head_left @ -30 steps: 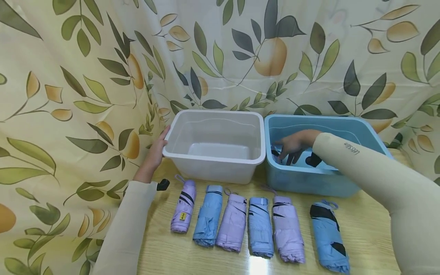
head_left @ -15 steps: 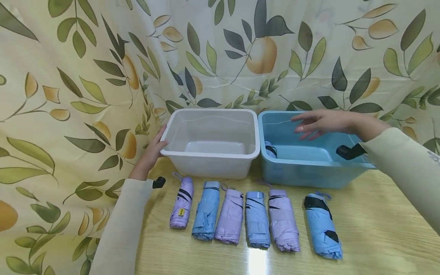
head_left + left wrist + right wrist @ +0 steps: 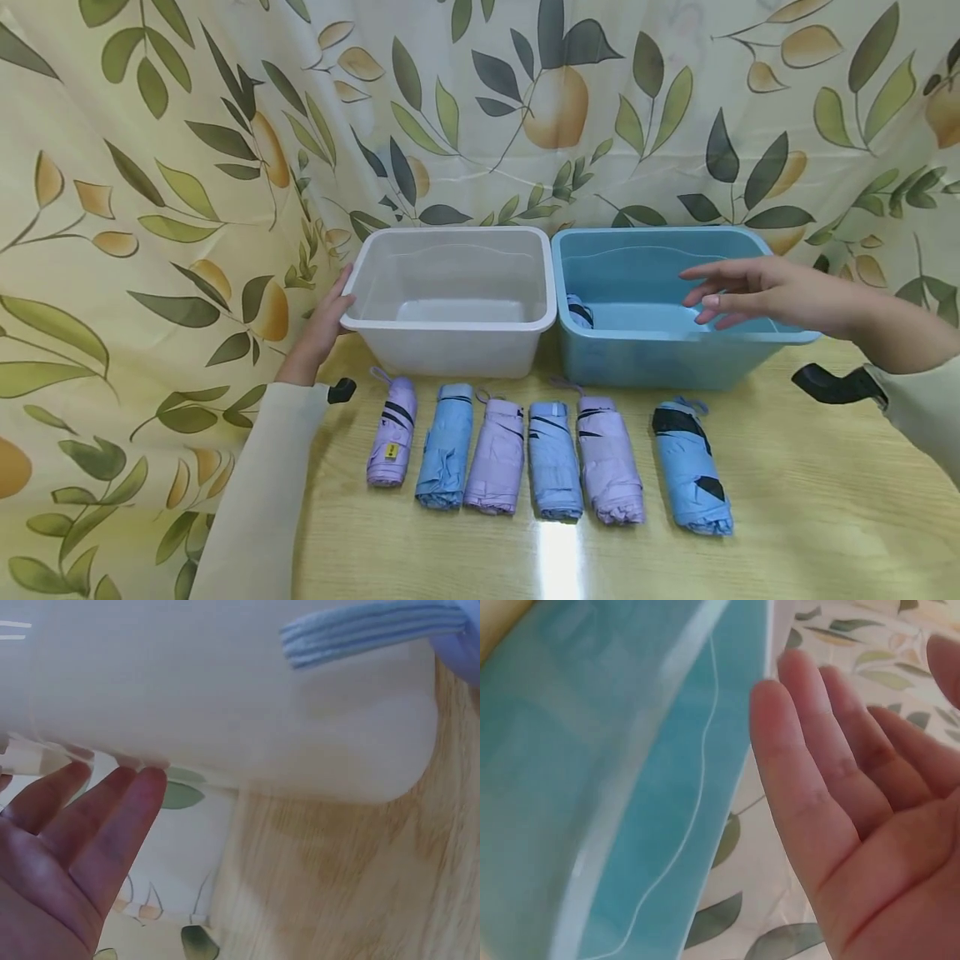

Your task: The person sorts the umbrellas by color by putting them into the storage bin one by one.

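Observation:
My left hand (image 3: 321, 327) rests against the left end of the white bin (image 3: 450, 353); in the left wrist view its straight fingers (image 3: 124, 825) touch the bin's wall. Over the right front rim of the blue bin (image 3: 645, 360), my right hand (image 3: 780, 296) hovers with loose fingers and nothing in them. Inside that bin, at its left end, lies a folded umbrella (image 3: 579, 312) with black marks, partly hidden by the front wall. The right wrist view shows the right palm and extended fingers (image 3: 802, 765) beside the blue wall.
Several folded umbrellas lie in a row before the bins, purple (image 3: 392, 433) alternating with blue (image 3: 444, 450). The rightmost blue umbrella (image 3: 692, 471) with black patches sits slightly apart. All rest on a wooden table (image 3: 810, 500). A leaf-patterned curtain (image 3: 480, 108) hangs behind and to the left.
My right hand has come up out of the blue bin and moved right, leaving the umbrella inside at the left end. My left hand stays at the white bin.

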`<state>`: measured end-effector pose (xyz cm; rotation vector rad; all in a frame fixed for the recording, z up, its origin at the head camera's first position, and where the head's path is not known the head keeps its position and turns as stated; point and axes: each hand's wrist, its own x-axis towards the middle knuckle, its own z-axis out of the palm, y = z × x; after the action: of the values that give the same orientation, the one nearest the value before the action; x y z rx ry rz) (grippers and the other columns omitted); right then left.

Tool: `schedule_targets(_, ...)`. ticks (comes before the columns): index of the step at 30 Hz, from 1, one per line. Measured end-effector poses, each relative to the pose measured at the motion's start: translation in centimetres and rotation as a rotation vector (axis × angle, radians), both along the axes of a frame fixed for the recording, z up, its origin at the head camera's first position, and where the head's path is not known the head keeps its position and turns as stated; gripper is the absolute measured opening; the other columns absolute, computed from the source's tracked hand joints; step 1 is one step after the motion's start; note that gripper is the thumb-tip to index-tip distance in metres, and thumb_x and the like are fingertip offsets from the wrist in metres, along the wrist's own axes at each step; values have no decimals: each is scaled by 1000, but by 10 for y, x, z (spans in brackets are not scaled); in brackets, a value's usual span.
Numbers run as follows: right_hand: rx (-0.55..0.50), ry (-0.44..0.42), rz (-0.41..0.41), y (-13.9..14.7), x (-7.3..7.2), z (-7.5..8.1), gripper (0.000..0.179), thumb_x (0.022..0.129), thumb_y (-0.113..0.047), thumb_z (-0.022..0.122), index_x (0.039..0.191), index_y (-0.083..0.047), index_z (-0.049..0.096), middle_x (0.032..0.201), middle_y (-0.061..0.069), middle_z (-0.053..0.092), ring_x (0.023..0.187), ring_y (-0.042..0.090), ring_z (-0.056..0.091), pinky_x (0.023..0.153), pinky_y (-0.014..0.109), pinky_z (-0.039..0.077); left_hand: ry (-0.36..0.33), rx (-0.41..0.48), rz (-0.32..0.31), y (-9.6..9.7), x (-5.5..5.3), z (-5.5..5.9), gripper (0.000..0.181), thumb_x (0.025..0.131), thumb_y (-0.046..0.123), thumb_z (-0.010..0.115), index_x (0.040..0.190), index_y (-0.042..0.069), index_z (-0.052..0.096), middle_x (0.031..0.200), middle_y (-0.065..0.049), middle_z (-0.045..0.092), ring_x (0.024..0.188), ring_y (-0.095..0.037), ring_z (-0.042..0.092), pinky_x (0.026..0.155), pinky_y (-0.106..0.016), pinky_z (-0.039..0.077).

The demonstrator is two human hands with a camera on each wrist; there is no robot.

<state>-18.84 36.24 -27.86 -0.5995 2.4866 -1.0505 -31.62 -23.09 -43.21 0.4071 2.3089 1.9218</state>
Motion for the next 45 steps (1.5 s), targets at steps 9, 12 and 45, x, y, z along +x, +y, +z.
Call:
schedule_targets(9, 25, 187, -131, -14, 32, -17, 49, 101, -10, 54, 147, -3, 39, 121, 2, 61, 96, 15, 67, 76, 27, 55, -2, 50, 4, 10, 17, 17, 58, 103, 17, 29, 157, 12, 9, 159, -15, 18, 114, -41, 42, 78, -27, 47)
schedule_targets(12, 74, 275, -181, -17, 42, -26, 50, 98, -10, 58, 145, -3, 42, 118, 4, 63, 93, 6, 66, 72, 22, 54, 6, 45, 8, 12, 21, 21, 58, 103, 17, 29, 157, 11, 9, 159, -14, 18, 114, -42, 42, 78, -27, 46)
schedule_targets(45, 139, 396, -480, -37, 118, -135, 49, 98, -23, 60, 138, 4, 49, 126, 23, 57, 104, 35, 60, 72, 32, 57, 57, 76, 84, 13, 14, 8, 54, 103, 14, 24, 156, 10, 16, 162, -2, 10, 119, -32, 41, 79, -29, 43)
